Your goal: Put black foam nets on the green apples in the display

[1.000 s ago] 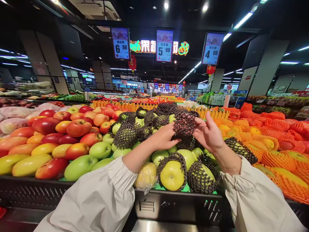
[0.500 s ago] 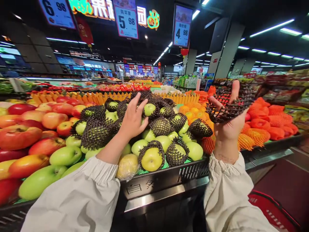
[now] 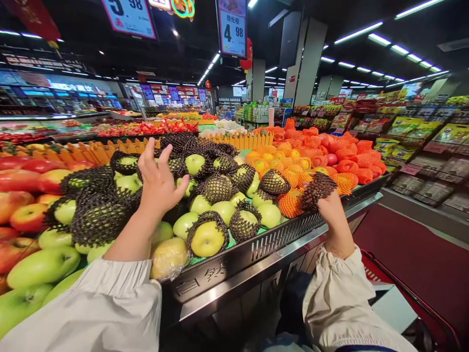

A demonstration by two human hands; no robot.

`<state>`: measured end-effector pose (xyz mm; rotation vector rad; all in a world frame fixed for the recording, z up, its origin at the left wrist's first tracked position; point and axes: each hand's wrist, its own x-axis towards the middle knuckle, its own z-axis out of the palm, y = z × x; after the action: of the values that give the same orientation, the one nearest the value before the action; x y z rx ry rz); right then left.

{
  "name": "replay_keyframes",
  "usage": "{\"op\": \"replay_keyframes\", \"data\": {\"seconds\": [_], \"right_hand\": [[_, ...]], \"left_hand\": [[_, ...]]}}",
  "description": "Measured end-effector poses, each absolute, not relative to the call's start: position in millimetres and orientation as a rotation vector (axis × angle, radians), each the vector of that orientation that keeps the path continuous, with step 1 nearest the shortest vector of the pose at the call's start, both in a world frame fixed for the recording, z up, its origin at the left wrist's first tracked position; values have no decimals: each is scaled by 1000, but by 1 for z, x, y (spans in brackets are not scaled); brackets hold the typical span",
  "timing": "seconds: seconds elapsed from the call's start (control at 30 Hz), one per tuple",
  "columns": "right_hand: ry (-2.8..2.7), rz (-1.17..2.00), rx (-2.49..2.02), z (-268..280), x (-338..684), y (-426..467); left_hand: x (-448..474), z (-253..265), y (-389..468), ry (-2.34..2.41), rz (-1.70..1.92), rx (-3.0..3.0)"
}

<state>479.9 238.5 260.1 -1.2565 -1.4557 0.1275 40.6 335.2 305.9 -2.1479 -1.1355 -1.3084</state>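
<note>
My left hand [image 3: 157, 183] hovers over the green apples with its fingers spread and nothing in it. Around it lie green apples [image 3: 224, 211], many wrapped in black foam nets [image 3: 216, 187]. My right hand [image 3: 330, 208] is closed on a dark foam fruit net [image 3: 318, 189], held at the front right of the display beside oranges in orange nets [image 3: 290, 203]. The net looks bunched up; whether anything sits inside it cannot be seen. Most of the right fingers are hidden behind the net.
A black slatted tray edge [image 3: 256, 252] with a metal rail runs along the front. Red apples [image 3: 29, 217] lie at the left, with a plastic-wrapped yellow fruit [image 3: 169, 258] near the front. Fruit in red nets [image 3: 344, 154] lies right. A red basket [image 3: 421, 303] is lower right.
The view has turned to the right. My right hand has come down and turned over, its fingers closing on the net that was spread over them. My left hand stays open above the apples.
</note>
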Motion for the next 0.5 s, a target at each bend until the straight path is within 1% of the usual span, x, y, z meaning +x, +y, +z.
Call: {"op": "replay_keyframes", "data": {"seconds": [0.1,0.27,0.5], "right_hand": [[-1627,160,-1390,277,468,252],[-1744,180,-1656,302,438,269],[-1839,174,-1750,313,421,311]], "left_hand": [[39,305,336,-1164,-1342,-2173],[35,302,341,-1191,-1289,-2142],[35,302,342,-1200,-1277,-2108]]}}
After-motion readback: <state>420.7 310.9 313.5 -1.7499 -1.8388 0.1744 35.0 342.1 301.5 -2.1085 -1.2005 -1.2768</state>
